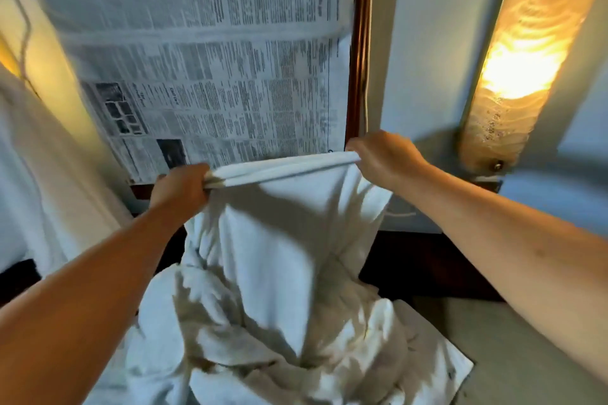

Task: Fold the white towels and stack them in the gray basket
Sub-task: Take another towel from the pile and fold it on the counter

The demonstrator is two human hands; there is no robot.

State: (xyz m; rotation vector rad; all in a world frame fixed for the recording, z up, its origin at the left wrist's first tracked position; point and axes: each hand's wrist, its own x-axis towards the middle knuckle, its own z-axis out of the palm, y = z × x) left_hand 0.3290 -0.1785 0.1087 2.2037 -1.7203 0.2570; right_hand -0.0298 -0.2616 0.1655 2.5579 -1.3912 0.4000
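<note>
1. Towel (289, 227) hangs doubled between my fists, top edge taut, above the heap of towels (250, 348).
2. Left hand (179, 186) and right hand (383, 159) clench its corners.
3. Newspaper (210, 52) close behind.

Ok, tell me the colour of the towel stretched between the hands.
Plain white terry towel, no pattern; head view shows it best.
</note>
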